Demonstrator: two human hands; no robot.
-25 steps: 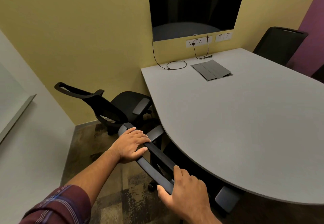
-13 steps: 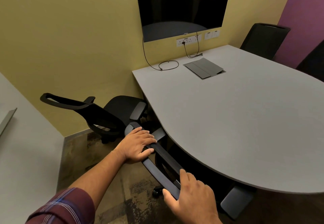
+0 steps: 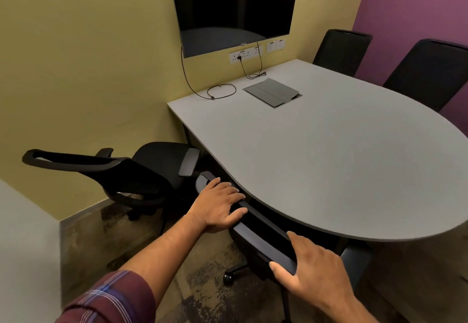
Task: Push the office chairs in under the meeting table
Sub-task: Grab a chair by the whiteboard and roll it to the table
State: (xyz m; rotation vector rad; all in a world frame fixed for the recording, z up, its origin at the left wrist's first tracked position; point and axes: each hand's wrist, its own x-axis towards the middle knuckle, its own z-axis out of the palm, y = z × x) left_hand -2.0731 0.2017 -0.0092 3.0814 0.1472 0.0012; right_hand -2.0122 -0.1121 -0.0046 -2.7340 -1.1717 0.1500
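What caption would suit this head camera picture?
Both hands, left hand and right hand, grip a chair's backrest at the grey meeting table.

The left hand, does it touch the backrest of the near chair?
Touching. The head view shows the left hand lying flat on the backrest top edge, fingers over it.

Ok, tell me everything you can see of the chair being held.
The held chair is black, seen mostly as the top rail of its backrest, which looks like smooth plastic. It runs slantwise along the grey table edge, its seat hidden beneath the top. The left hand lies over the rail's far end, the right hand wraps its near end. A grey armrest pad shows at right, a caster on the patterned floor below.
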